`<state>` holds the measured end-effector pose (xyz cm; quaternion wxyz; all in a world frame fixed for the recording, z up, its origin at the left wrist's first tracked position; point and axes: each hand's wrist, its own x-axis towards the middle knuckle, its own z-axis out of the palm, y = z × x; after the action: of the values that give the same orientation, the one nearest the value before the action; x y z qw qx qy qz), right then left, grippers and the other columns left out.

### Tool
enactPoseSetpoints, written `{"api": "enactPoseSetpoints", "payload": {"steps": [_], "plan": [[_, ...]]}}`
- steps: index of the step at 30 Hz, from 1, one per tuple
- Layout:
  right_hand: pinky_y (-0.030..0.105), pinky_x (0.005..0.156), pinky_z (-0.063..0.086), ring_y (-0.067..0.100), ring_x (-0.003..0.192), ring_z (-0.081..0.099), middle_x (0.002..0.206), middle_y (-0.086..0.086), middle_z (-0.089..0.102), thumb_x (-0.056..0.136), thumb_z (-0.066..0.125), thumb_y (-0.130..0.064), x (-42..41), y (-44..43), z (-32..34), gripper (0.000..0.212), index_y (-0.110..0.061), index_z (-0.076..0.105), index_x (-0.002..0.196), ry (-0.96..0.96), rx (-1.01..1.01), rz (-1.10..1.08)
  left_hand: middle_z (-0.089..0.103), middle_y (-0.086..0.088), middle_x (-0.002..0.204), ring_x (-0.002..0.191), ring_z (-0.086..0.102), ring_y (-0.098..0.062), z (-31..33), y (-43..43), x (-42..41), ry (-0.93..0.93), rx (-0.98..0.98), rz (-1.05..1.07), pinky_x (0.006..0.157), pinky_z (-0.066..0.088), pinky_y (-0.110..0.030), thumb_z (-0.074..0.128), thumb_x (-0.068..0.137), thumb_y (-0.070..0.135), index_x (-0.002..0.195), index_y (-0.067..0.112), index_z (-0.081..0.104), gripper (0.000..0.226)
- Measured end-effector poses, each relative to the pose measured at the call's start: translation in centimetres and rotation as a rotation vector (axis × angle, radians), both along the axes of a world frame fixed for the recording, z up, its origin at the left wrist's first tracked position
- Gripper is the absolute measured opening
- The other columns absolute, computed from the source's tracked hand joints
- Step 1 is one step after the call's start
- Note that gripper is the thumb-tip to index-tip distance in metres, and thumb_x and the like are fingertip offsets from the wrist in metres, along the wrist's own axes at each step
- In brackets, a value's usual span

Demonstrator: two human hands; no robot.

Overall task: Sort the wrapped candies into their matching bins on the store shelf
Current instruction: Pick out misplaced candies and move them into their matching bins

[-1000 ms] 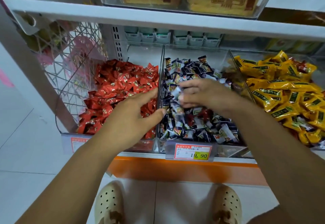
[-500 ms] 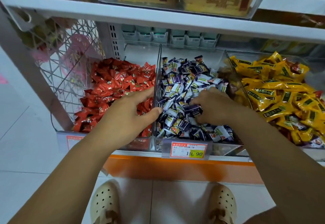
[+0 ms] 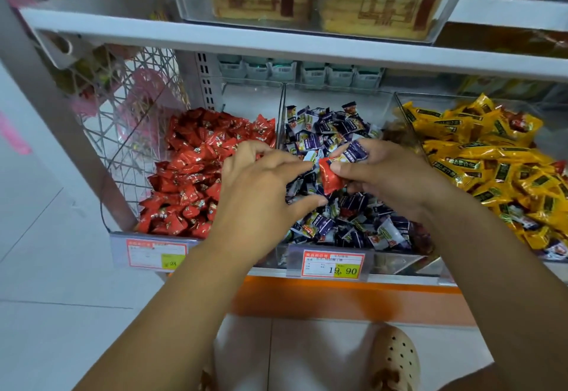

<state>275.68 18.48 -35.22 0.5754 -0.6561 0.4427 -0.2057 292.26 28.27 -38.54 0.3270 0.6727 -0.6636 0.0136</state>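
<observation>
Picking a stray red candy (image 3: pixel 329 177) out of the middle bin (image 3: pixel 396 263) of dark-wrapped sweets (image 3: pixel 353 227).
The right hand (image 3: pixel 393 181) pinches it above them, beside a dark-wrapped candy (image 3: pixel 355 151); the left hand (image 3: pixel 261 194) reaches in, fingers loosely spread, thumb just under it. Next, I judge, a handover left into the red bin (image 3: pixel 246 95). Half a second ago the right hand was dug in among the sweets.

You are reaching both forearms up from the bottom edge toward the middle of the frame. Your right hand (image 3: pixel 390 181) is pinching a red candy (image 3: pixel 330 180) between thumb and fingers. Your left hand (image 3: pixel 258 194) is curling its fingers (whatever lies under them is hidden), its thumb pointing toward the right hand.
</observation>
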Motion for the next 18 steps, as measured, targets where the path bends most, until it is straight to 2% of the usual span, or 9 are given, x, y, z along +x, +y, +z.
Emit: {"api": "enactPoseSetpoints", "payload": {"steps": [2,3,7,10,12,14,15,17,18], "plan": [[0.024,0.068,0.052,0.017,0.081,0.063,0.099,0.012,0.070,0.082,0.070,-0.013,0.3,0.1,-0.3,0.039,-0.009,0.055,0.118,-0.132,0.125,0.026,0.066,0.016,0.107,0.106,0.042,-0.020,0.1,-0.3,-0.4,0.008,-0.037,0.030,0.082,0.023,-0.034,0.054,0.068,0.071,0.111,0.032,0.070,0.061],[0.023,0.067,0.054,0.017,0.079,0.064,0.097,0.013,0.069,0.082,0.069,-0.010,0.4,0.2,-0.3,0.039,-0.006,0.055,0.118,-0.173,0.154,0.041,0.066,0.016,0.104,0.105,0.043,-0.021,0.2,-0.5,-0.4,0.021,-0.057,0.038,0.082,0.023,-0.035,0.059,0.069,0.067,0.108,0.031,0.072,0.055],[0.025,0.071,0.059,0.021,0.073,0.069,0.094,0.020,0.071,0.086,0.064,-0.001,0.5,0.3,0.1,0.014,-0.007,0.059,0.098,-0.240,0.213,0.014,0.060,0.027,0.094,0.107,0.043,-0.016,0.1,-0.9,-0.2,0.158,-0.077,0.074,0.087,0.023,-0.037,0.073,0.073,0.051,0.094,0.035,0.074,0.026],[0.033,0.075,0.060,0.021,0.078,0.071,0.098,0.013,0.072,0.088,0.067,-0.014,-0.5,-0.9,-0.1,0.019,-0.013,0.061,0.105,0.120,-0.133,-0.059,0.058,0.031,0.092,0.104,0.043,-0.012,0.1,-0.8,0.3,0.235,-0.059,0.079,0.095,0.030,-0.044,0.073,0.074,0.049,0.088,0.037,0.073,0.019],[0.037,0.078,0.058,0.019,0.085,0.069,0.110,0.001,0.066,0.086,0.070,-0.022,-0.9,-1.4,-0.2,0.042,-0.021,0.053,0.124,0.365,-0.357,-0.090,0.059,0.030,0.092,0.101,0.042,-0.011,0.2,-0.7,0.5,0.240,-0.049,0.080,0.096,0.034,-0.049,0.072,0.074,0.051,0.087,0.036,0.072,0.019],[0.040,0.087,0.054,0.021,0.101,0.063,0.126,0.000,0.053,0.085,0.072,-0.023,-1.0,-1.5,-0.1,0.059,-0.024,0.043,0.137,0.474,-0.514,-0.104,0.060,0.027,0.091,0.099,0.041,-0.011,0.4,-0.5,0.7,0.247,-0.044,0.076,0.095,0.036,-0.044,0.074,0.076,0.044,0.087,0.034,0.071,0.016],[0.040,0.090,0.052,0.021,0.103,0.061,0.127,0.002,0.053,0.086,0.070,-0.020,-0.9,-1.5,-0.1,0.050,-0.022,0.050,0.132,0.511,-0.607,-0.090,0.058,0.027,0.087,0.097,0.042,-0.012,0.5,-0.4,0.7,0.259,-0.044,0.074,0.092,0.037,-0.038,0.074,0.076,0.040,0.088,0.031,0.072,0.015],[0.033,0.085,0.051,0.016,0.092,0.062,0.107,-0.004,0.064,0.090,0.063,-0.015,-0.9,-1.1,0.2,0.016,-0.019,0.069,0.104,0.640,-0.703,0.073,0.047,0.029,0.078,0.092,0.042,-0.012,0.9,-0.2,0.7,0.287,-0.039,0.080,0.078,0.036,-0.021,0.075,0.078,0.034,0.090,0.026,0.072,0.015],[0.028,0.082,0.050,0.014,0.090,0.062,0.099,-0.008,0.067,0.091,0.061,-0.016,-0.9,-0.8,0.1,0.013,-0.021,0.072,0.097,0.724,-0.685,0.191,0.044,0.028,0.074,0.087,0.042,-0.011,1.1,-0.2,0.7,0.294,-0.036,0.085,0.072,0.033,-0.013,0.075,0.078,0.032,0.090,0.025,0.072,0.014]]}}
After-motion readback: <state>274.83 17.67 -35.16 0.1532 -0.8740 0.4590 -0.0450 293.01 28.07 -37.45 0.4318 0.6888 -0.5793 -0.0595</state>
